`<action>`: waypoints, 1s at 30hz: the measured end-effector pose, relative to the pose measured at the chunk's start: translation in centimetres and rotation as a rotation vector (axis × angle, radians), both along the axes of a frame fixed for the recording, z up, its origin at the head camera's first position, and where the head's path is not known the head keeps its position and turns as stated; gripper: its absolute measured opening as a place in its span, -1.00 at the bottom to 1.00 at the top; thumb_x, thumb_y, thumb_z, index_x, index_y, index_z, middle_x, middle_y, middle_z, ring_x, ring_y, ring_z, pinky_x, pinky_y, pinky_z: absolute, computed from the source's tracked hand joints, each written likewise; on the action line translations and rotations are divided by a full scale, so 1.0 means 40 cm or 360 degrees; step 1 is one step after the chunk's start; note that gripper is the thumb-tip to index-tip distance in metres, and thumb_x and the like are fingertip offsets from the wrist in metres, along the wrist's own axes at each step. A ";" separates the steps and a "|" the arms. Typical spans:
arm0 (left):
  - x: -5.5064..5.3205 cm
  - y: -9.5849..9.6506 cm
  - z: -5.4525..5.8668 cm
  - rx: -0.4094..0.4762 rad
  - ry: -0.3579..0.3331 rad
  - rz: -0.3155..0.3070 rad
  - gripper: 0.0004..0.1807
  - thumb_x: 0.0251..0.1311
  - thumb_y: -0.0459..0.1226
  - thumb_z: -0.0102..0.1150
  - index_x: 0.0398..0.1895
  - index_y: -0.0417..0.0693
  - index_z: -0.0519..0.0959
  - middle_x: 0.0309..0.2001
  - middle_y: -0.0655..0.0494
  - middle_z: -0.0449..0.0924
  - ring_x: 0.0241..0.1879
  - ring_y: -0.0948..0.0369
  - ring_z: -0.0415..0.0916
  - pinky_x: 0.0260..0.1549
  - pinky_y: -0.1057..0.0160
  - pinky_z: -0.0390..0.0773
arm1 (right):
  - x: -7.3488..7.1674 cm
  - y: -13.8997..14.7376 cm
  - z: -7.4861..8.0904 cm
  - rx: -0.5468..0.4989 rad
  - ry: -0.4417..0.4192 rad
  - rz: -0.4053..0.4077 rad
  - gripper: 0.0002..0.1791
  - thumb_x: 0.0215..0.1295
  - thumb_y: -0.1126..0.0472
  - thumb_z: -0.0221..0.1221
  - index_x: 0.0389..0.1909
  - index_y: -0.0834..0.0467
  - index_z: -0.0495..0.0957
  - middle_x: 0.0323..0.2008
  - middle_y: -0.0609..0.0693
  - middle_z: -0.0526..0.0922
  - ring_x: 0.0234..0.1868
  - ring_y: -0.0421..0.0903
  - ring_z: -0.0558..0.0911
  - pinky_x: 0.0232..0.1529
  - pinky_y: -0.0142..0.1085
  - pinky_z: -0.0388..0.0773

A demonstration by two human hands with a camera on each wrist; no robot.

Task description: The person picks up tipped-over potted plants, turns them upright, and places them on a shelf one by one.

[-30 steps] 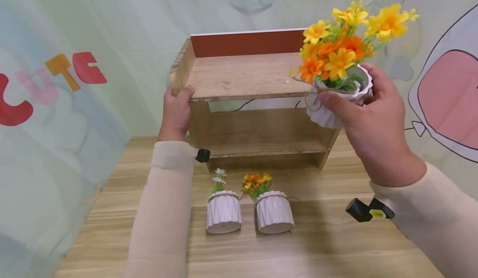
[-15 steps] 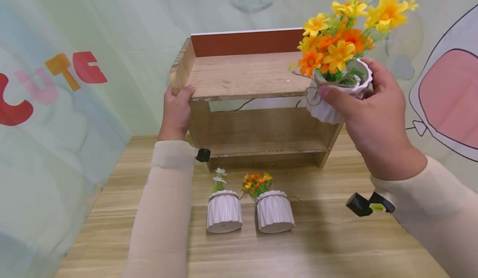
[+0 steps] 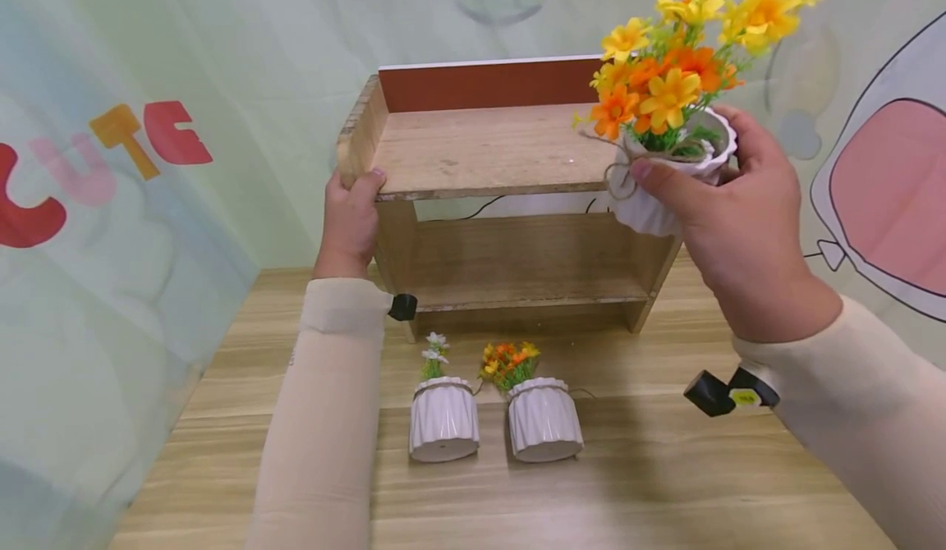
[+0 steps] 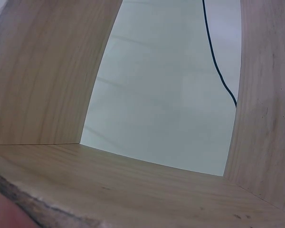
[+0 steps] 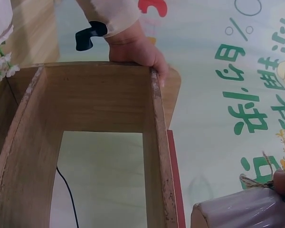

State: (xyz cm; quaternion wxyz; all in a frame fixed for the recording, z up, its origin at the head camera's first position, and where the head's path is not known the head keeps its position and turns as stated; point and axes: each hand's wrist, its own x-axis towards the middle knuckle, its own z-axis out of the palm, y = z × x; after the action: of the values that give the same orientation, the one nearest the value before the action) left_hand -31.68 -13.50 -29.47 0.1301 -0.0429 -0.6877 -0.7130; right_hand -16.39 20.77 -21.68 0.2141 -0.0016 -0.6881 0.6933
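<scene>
My right hand holds a white fluted flowerpot with yellow and orange artificial flowers and a twine bow, the thumb across its front. The pot is upright in the head view, raised at the right end of a small wooden shelf, whose right upper corner it hides. With the thumb on the top board, my left hand grips the shelf's left side. The right wrist view also shows the left hand on the shelf's edge and the base of the held pot.
Two more white pots lie on their sides before the shelf, one with white flowers, the other with orange ones. Beneath is a wood-grain table. A printed curtain hangs behind; a dark cable shows through the shelf's open back.
My right hand has risen slightly with the flowerpot, which stays over the shelf's right end. The left hand keeps its place on the shelf, and both pots on the table have not moved.
</scene>
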 end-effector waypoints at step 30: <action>-0.003 -0.004 -0.003 -0.0054 -0.0020 -0.0009 -0.29 0.45 -0.09 0.00 0.62 -0.05 0.21 0.49 -0.08 0.33 0.41 0.13 0.32 0.49 0.20 0.24 | -0.037 0.005 0.032 0.0019 -0.0037 -0.0031 -0.24 0.11 0.23 0.59 0.35 0.00 0.50 0.40 -0.06 0.48 0.39 -0.05 0.48 0.46 -0.17 0.43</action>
State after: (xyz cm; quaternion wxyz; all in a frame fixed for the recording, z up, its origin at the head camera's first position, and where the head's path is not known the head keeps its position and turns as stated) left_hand -31.80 -13.65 -29.61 0.1230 -0.0424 -0.7003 -0.7019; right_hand -17.86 20.98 -20.40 0.2128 -0.0150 -0.6946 0.6870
